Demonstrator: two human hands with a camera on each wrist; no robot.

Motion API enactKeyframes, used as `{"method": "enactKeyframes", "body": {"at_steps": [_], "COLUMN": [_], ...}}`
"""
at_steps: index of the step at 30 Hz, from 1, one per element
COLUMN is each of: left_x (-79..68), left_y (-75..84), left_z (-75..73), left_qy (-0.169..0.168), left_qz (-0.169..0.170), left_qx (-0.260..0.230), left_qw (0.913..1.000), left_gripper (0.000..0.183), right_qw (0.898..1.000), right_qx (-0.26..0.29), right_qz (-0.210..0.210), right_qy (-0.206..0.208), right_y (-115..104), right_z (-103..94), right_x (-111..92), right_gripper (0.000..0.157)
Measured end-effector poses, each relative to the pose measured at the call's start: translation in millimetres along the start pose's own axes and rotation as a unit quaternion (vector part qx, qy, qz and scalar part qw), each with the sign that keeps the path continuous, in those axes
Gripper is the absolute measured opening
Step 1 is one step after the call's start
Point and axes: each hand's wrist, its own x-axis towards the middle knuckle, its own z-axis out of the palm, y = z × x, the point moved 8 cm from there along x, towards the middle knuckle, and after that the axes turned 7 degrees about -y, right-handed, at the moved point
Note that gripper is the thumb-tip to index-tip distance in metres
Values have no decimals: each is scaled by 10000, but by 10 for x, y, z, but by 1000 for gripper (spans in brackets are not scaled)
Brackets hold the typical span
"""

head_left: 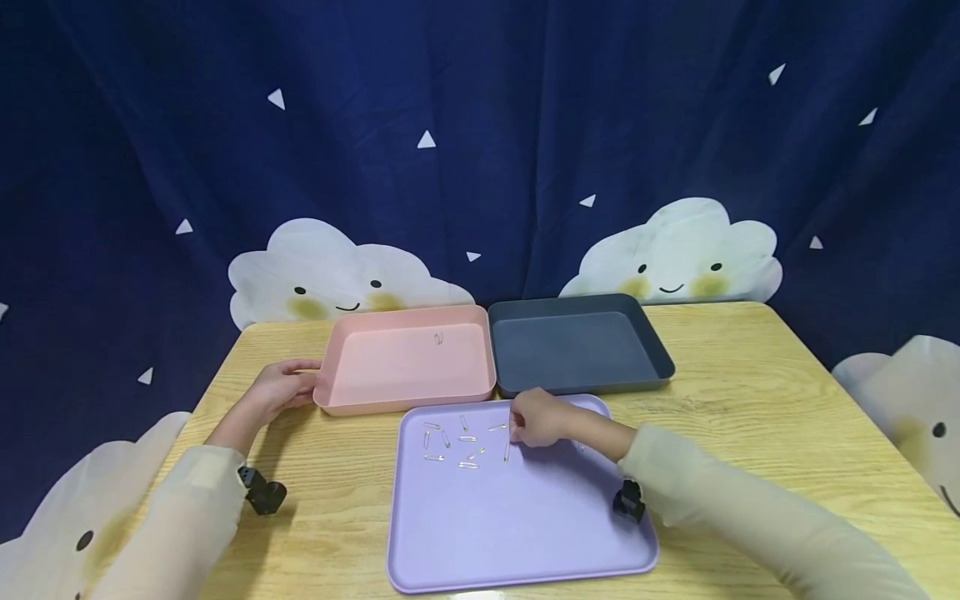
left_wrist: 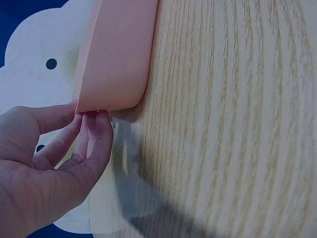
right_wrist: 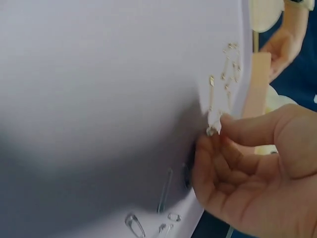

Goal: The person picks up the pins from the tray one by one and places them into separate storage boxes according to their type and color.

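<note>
Right grip (head_left: 537, 417) pinches a metal safety pin (right_wrist: 212, 131) over the rectangular lilac tray (head_left: 517, 533)! Left grip (head_left: 281, 388), relaxed, touches the shallow pink tray (head_left: 405, 367), far left.

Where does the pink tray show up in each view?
Head: pink tray just left of centre.
Left wrist: pink tray at top, left of centre.
Right wrist: a sliver at right, partly behind the right hand.
Shared landmark: left hand, at the tray's end.

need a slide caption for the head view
Left hand touching the pink tray, right hand down among safety pins scattered on the lilac tray.
</note>
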Motion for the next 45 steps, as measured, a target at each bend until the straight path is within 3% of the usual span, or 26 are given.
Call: {"method": "enactKeyframes", "body": {"at_steps": [3, 7, 14, 31, 45], "left_x": [7, 10, 2, -5, -9], "left_y": [-9, -8, -4, -24, -26], "left_z": [-12, -26, -5, 1, 1], "left_qy": [18, 33, 20, 13, 72], "left_qz": [-27, -40, -53, -40, -125], "left_qx": [20, 59, 40, 39, 153], "left_qw": [10000, 10000, 10000, 10000, 9998], "left_gripper": [54, 53, 54, 52, 52], "right_qw": [9966, 9774, 9416, 9072, 9124], "right_qx": [732, 1957, 3120, 3908, 3811], "right_qz": [147, 281, 278, 518, 473], "right_qy": [-339, -743, -1232, -1470, -1415], "right_y": [72, 171, 267, 260, 49], "right_z": [3, 29, 86, 112, -106], "right_x": [-4, 5, 34, 86, 283], "right_gripper": [13, 3, 20, 20, 26]}}
